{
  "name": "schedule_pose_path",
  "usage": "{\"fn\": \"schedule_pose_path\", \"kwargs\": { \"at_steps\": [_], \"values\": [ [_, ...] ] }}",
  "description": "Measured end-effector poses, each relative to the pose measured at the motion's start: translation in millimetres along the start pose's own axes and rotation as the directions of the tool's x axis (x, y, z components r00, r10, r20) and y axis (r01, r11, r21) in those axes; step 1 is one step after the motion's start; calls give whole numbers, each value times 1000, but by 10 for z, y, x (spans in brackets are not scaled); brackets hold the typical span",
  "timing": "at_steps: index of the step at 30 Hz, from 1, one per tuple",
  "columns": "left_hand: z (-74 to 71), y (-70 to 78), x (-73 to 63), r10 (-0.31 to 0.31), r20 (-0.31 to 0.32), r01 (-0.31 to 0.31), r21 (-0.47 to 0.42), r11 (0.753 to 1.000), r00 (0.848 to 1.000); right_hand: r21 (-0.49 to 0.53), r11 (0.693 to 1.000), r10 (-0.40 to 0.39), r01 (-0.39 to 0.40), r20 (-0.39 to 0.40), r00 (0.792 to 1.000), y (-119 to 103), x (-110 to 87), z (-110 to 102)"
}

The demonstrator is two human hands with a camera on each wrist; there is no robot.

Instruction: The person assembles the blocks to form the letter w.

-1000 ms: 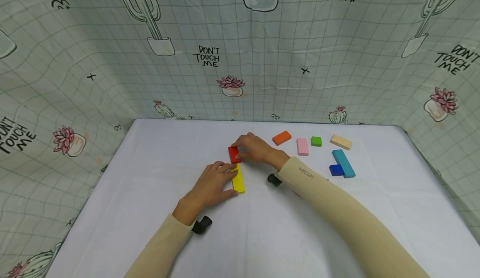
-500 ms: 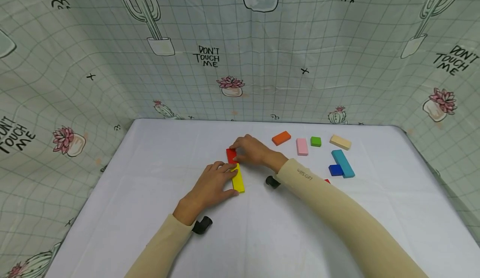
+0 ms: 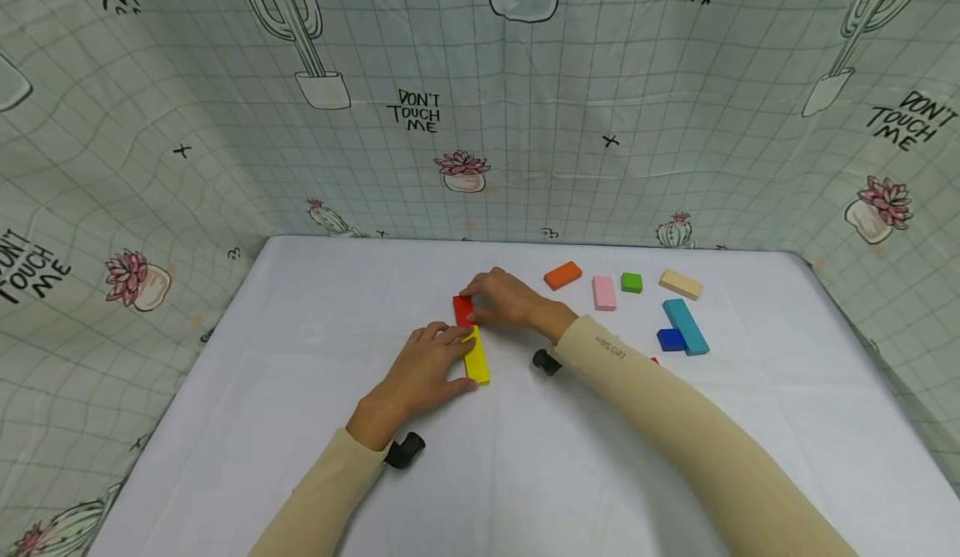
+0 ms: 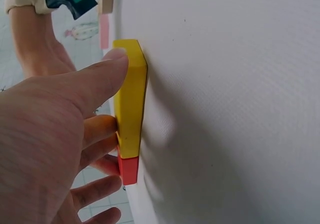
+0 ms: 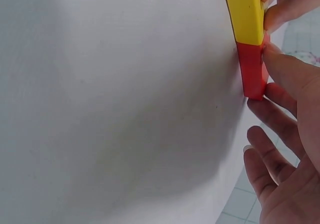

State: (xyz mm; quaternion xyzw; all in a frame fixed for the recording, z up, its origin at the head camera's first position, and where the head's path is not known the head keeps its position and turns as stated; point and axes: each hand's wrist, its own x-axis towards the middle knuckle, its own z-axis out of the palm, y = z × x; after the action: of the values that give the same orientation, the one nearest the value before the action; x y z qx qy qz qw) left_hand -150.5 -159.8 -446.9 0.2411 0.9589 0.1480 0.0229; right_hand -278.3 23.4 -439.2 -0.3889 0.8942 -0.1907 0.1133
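A long yellow block [image 3: 477,363] lies on the white table, pointing away from me. My left hand [image 3: 422,371] holds it, thumb at the near end and fingertips toward the far end. Against that far end sits a shorter red block [image 3: 462,310], pinched by the thumb and fingers of my right hand [image 3: 508,300]. In the left wrist view the yellow block [image 4: 130,104] and red block [image 4: 129,170] meet end to end. The right wrist view shows the same joint, the red block [image 5: 251,71] touching the yellow block [image 5: 246,15].
Right of my hands lie an orange block [image 3: 562,275], a pink block [image 3: 603,293], a green block [image 3: 632,283] and a beige block [image 3: 681,284]. Nearer, a teal block [image 3: 686,328] touches or overlaps a blue block [image 3: 671,340]. A red piece [image 3: 655,361] peeks out behind the right sleeve.
My right hand has shifted the red block slightly left at the yellow block's far end. A red piece now peeks out by the right sleeve. The left hand has stayed put.
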Motion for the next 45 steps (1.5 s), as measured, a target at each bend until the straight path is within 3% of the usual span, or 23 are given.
{"fn": "schedule_pose_path", "kwargs": {
  "at_steps": [26,34,45],
  "values": [
    [-12,10,18,4,-13,-4,-9,1000,1000,45,999,30,-29,-16,999,15,-24,-21],
    [-62,4,108,-56,-30,57,18,998,998,76,989,129,-126,-42,991,88,-203,-209],
    [-28,11,199,-123,17,121,73,990,992,70,985,161,-156,-65,985,270,-595,-389]
  ]
}}
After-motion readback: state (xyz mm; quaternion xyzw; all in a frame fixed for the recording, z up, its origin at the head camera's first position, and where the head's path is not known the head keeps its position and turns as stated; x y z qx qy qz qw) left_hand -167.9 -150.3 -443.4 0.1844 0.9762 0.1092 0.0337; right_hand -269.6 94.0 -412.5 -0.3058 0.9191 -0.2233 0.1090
